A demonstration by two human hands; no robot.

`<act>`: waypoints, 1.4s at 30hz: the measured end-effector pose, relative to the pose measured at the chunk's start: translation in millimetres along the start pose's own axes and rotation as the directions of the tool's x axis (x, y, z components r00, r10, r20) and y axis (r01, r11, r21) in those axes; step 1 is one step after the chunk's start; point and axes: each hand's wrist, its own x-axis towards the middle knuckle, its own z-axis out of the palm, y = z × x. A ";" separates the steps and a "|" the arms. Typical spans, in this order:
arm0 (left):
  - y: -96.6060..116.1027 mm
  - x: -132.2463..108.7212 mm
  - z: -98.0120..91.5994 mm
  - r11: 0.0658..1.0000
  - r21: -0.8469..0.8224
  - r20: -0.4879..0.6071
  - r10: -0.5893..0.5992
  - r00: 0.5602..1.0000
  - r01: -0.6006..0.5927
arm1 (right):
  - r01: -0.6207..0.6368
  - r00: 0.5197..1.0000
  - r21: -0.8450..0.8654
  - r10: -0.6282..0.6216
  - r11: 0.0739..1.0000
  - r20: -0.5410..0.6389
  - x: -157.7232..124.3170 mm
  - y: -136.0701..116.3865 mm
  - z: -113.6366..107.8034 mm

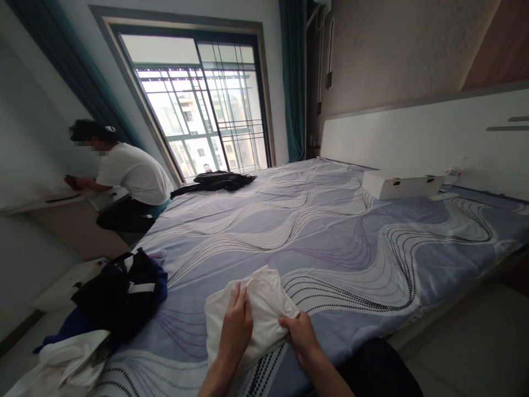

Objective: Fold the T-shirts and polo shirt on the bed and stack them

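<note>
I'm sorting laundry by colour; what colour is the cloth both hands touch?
The cloth is off-white, best seen in the head view.

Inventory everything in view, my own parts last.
Bed: 1, blue-grey and white, centre
Cloth: 1, white, bed's near side
Clothes pile: 1, mostly black, bed's left edge
Loose fabric: 1, white, lower left corner
Dark clothing: count unclear, black, bed's far end
Headboard: 1, white, right
Box: 1, white, near headboard
Bottle: 1, clear, beside box
Window: 1, dark-framed, back
Curtains: 2, teal, flanking window
Desk: 1, pale, left
Seated person: 1, white top, at desk
Boxy item: 1, pale, left floor
Left hand: 1, bare, on cloth
Right hand: 1, bare, gripping cloth
Trouser leg: 1, black, lower right
</note>
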 end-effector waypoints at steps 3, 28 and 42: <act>-41.4 -32.3 -24.5 0.991 0.109 -0.105 -0.064 0.992 0.076 | -0.001 1.000 -0.085 0.002 0.996 0.010 -4.7 1.7 -8.6; -54.9 -27.8 -18.1 0.939 0.299 -0.002 0.177 0.984 -0.168 | 0.515 0.797 -0.857 -0.347 -0.035 0.494 -21.3 -19.0 75.6; -64.2 -13.1 -28.2 0.905 0.426 0.067 -0.039 0.997 0.007 | 0.364 0.868 -0.926 -0.324 -0.097 0.375 17.9 -15.7 65.9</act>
